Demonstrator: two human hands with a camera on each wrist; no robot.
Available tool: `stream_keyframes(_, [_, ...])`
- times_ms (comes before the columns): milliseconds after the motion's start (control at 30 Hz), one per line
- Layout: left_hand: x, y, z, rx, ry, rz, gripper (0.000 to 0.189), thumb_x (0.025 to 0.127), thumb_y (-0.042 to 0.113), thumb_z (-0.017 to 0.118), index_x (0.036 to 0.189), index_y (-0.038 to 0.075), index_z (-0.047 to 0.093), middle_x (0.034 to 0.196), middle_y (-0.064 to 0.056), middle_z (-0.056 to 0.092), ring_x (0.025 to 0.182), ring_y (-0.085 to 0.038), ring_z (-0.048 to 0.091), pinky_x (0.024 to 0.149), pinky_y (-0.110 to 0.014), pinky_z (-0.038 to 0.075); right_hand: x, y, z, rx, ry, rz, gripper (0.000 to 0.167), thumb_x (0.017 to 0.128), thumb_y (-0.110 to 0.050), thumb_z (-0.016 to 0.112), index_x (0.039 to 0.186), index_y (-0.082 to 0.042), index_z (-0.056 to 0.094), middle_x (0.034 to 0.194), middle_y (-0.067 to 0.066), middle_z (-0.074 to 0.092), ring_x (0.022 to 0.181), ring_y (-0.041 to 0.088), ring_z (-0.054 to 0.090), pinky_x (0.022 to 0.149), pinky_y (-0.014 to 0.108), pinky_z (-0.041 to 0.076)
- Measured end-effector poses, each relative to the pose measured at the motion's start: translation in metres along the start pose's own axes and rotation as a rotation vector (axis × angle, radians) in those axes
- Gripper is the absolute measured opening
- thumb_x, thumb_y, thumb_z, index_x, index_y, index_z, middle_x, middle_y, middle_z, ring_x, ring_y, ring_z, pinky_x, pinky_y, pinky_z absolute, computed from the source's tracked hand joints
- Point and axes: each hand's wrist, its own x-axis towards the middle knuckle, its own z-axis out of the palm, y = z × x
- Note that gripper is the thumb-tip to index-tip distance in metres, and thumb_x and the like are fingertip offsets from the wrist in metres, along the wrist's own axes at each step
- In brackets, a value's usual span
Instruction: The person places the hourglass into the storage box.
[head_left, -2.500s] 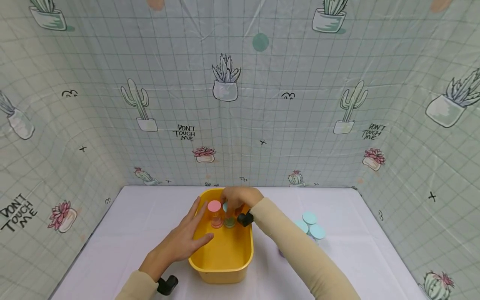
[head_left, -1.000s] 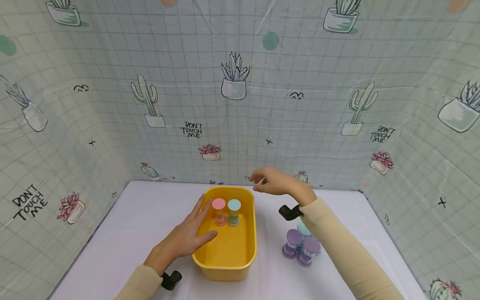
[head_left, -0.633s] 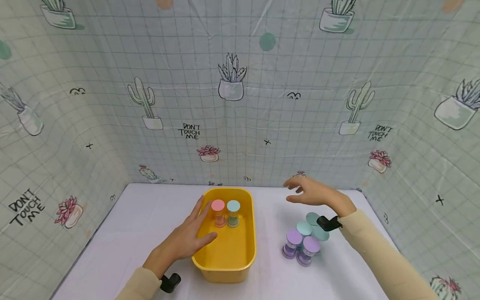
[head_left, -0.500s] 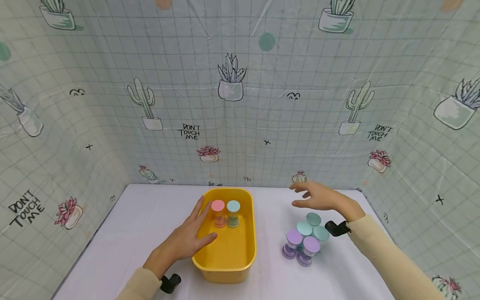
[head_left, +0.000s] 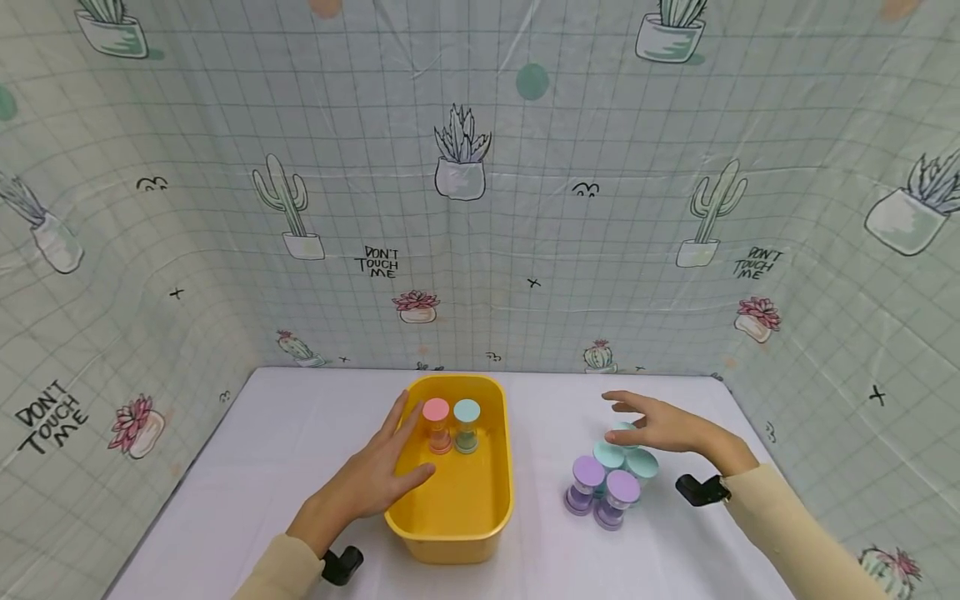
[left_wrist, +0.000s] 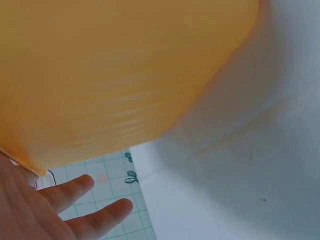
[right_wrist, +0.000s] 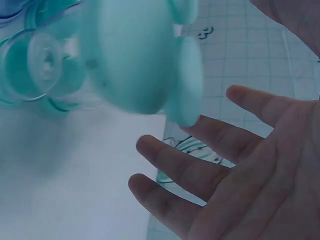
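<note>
Noted three teal-capped timers (head_left: 608,455) upright on the table (head_left: 315,417), to the right of the yellow tub (head_left: 447,550) and just behind two purple-capped timers (head_left: 588,472). Judged light, stiff and slick, with clear middles possibly brittle; best taken from above by the cap edge, or around the narrow waist, without hard squeezing. Found right grip (head_left: 663,425) released, with fingers extended and holding nothing, at the far side of the teal cluster, partly covering the rearmost cap; cannot tell whether touching. Found left grip (head_left: 367,475) also released, with straight, spread fingers over the tub's left rim.
</note>
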Motion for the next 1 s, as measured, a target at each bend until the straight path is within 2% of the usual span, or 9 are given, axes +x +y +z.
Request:
stream_keyframes(267, [0.0, -0.002, 0.003, -0.003, -0.001, 0.002, 0.091, 0.097, 0.064, 0.055, 0.167, 0.023, 0.014, 0.175, 0.0, -0.011, 0.153, -0.044, 0.031, 0.109, -0.07, 0.041, -0.008, 0.011, 0.007, 0.036, -0.012, -0.046, 0.074, 0.097, -0.039, 0.068, 0.153, 0.0, 0.041, 0.152, 0.032, 0.047, 0.137, 0.052, 0.048, 0.105, 0.062, 0.049])
stream_keyframes(533, [0.001, -0.003, 0.0, 0.001, -0.002, 0.01, 0.091, 0.098, 0.064, 0.055, 0.167, 0.022, 0.014, 0.175, 0.0, -0.012, 0.153, -0.044, 0.031, 0.11, -0.069, 0.041, -0.007, 0.015, 0.008, 0.064, -0.032, 0.028, 0.064, 0.095, -0.038, 0.07, 0.149, -0.009, 0.052, 0.155, 0.025, 0.046, 0.141, 0.052, 0.043, 0.107, 0.066, 0.045])
stream_keyframes(733, [0.002, -0.004, 0.001, -0.013, -0.005, 0.002, 0.092, 0.097, 0.064, 0.056, 0.167, 0.023, 0.013, 0.175, 0.0, -0.011, 0.154, -0.043, 0.03, 0.111, -0.069, 0.04, -0.005, 0.014, 0.007, 0.119, -0.067, 0.041, 0.058, 0.095, -0.035, 0.07, 0.146, -0.01, 0.055, 0.152, 0.025, 0.049, 0.139, 0.049, 0.046, 0.099, 0.06, 0.051])
stream_keyframes(833, [0.002, -0.003, 0.001, -0.016, -0.01, 0.0, 0.092, 0.097, 0.064, 0.056, 0.167, 0.024, 0.013, 0.175, 0.001, -0.011, 0.155, -0.042, 0.029, 0.113, -0.068, 0.038, -0.004, 0.014, 0.006, 0.14, -0.096, 0.017, 0.055, 0.097, -0.031, 0.068, 0.145, -0.007, 0.056, 0.147, 0.025, 0.053, 0.135, 0.048, 0.05, 0.096, 0.059, 0.053])
stream_keyframes(1000, [0.001, -0.002, 0.001, -0.007, -0.001, -0.001, 0.092, 0.097, 0.064, 0.056, 0.167, 0.022, 0.014, 0.175, 0.0, -0.011, 0.154, -0.042, 0.029, 0.112, -0.068, 0.039, -0.001, 0.013, 0.005, 0.124, -0.115, -0.02, 0.048, 0.098, -0.026, 0.066, 0.14, -0.004, 0.059, 0.137, 0.018, 0.062, 0.125, 0.036, 0.057, 0.094, 0.049, 0.054])
